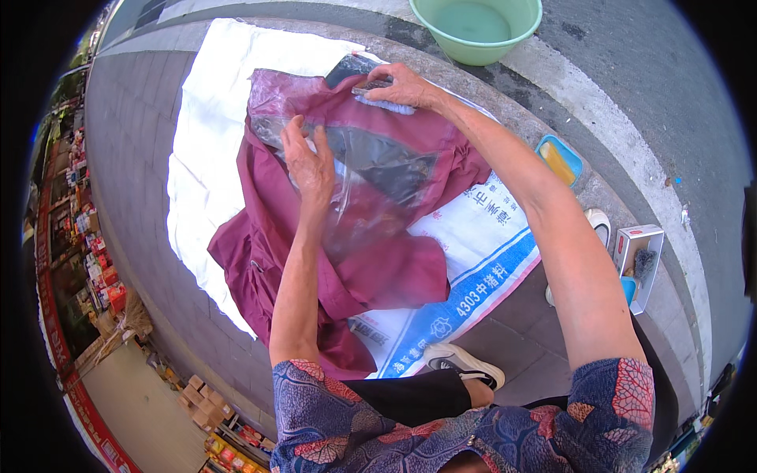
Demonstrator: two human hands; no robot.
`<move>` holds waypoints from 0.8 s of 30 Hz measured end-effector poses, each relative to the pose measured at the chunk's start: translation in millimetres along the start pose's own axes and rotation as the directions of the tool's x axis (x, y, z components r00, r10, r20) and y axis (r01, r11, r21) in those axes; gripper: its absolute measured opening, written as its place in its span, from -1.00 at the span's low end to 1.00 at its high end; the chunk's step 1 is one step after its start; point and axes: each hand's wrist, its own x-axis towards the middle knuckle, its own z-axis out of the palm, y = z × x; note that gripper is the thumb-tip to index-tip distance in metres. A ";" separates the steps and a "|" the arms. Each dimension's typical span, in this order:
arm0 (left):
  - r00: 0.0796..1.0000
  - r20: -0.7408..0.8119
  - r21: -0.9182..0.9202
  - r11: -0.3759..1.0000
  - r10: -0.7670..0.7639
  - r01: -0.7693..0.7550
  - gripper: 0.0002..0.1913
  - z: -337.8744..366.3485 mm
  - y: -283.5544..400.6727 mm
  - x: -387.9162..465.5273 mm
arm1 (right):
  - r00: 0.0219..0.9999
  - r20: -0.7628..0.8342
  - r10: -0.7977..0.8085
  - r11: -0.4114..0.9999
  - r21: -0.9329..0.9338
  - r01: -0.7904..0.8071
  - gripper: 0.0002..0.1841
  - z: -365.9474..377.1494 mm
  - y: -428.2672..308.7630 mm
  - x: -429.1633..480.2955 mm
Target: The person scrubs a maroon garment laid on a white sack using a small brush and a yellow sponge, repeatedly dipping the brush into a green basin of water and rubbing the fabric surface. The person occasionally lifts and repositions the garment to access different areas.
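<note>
A maroon garment (pixel 408 266) with dark grey panels is spread before me, rumpled at its lower left. Wet patches and whitish suds show on its upper left part. Beneath it lies a white woven plastic sack (pixel 204 177) with a blue printed band. My right hand (pixel 402 87) grips a scrub brush (pixel 387 106) by its back, pale bristles down on the upper right of the cloth. On the cloth's left side is my left hand (pixel 309 159), fingers apart and holding nothing; whether its fingertips press the fabric is hard to tell.
Beyond the sack, a light green basin (pixel 479 50) holds water. Along the kerb at right are a blue soap dish (pixel 569 155) with a yellow bar (pixel 557 162) and a white box (pixel 639 266) containing a dark scouring pad (pixel 644 263). My shoe (pixel 458 362) is beside the sack's lower edge.
</note>
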 end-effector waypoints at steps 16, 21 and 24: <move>0.923 0.347 0.285 0.956 -0.167 0.066 0.53 66.5 19.0 -54.2 | 0.972 -0.026 -0.234 0.919 -0.332 0.213 -0.51 -11.8 -41.2 -110.7; 0.891 0.406 0.314 0.947 -0.203 0.073 0.56 67.4 18.5 -55.6 | 0.963 0.046 -0.265 0.649 -0.730 0.213 -0.53 31.9 -47.6 -74.0; 0.887 0.414 0.294 0.952 -0.204 0.082 0.57 66.1 22.0 -55.4 | 0.928 -0.170 -0.333 0.596 -0.800 0.068 -0.58 33.9 -45.2 -7.5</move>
